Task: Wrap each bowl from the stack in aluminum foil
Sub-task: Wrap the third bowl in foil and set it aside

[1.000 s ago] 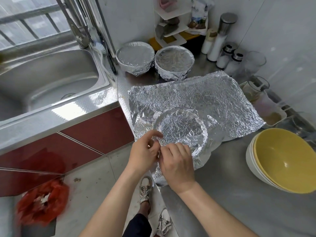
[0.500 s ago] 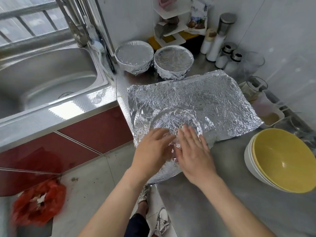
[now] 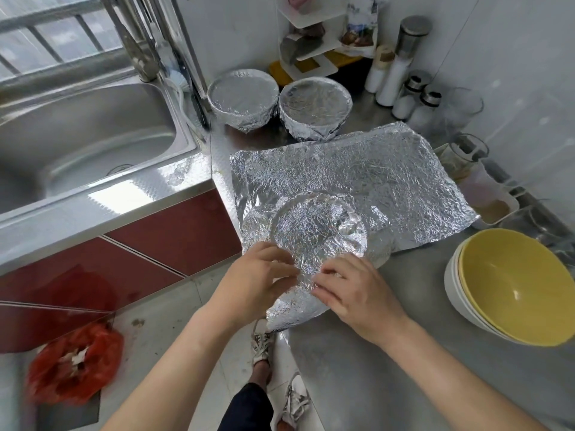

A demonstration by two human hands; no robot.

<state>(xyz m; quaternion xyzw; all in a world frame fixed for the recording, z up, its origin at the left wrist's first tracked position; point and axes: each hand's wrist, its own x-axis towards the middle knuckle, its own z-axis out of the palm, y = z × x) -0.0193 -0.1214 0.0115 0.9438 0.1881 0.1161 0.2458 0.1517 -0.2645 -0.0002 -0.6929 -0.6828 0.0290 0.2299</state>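
A bowl covered in aluminum foil (image 3: 317, 227) stands at the near corner of the steel counter, on a larger crumpled foil sheet (image 3: 367, 172). My left hand (image 3: 258, 275) and my right hand (image 3: 357, 290) sit side by side at the bowl's near rim, fingers curled over the foil and folding it down the side. Loose foil hangs below the rim between my hands. Two wrapped bowls (image 3: 242, 98) (image 3: 315, 105) stand at the back. A stack of bare bowls (image 3: 460, 293), the top one yellow inside, waits on the right.
A steel sink (image 3: 77, 135) lies to the left past the counter corner. Shakers and bottles (image 3: 417, 98), a white rack (image 3: 311, 51) and glass jars (image 3: 466, 154) line the back and right wall. A red bag (image 3: 74, 362) lies on the floor.
My hands first pinched the foil at the near rim, then pressed flat on top of the bowl, and have now drawn back to the near rim with curled fingers.
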